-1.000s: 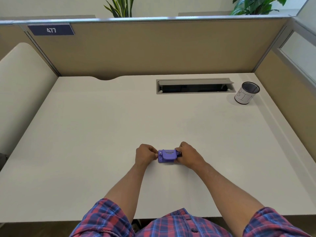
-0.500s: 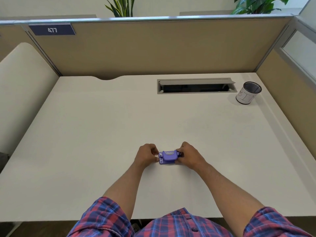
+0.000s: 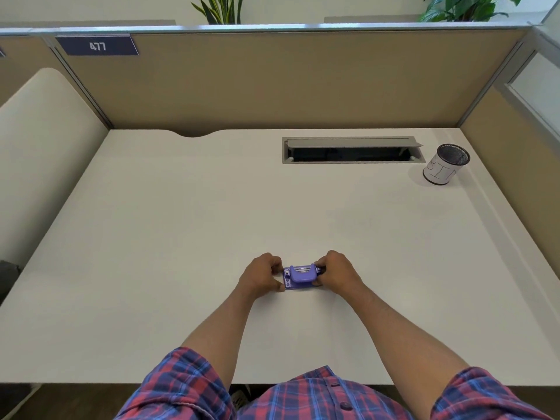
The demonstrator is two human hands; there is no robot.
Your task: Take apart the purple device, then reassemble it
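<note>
Here, curled hands (image 3: 303, 275) flanking purple device (image 3: 300, 276)

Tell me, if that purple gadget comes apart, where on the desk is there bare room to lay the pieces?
Nearly all of the desk is bare. The widest patches lie left of the left hand, and between the hands and the cable slot. Right of the right hand is open too, up to the pen cup. The only crowded spot is around the purple gadget, gripped from both sides.

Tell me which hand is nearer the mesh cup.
Right. The right hand grips the purple device on the side toward the cup at the desk's far right; the left hand grips the device's opposite side, farther away.
</note>
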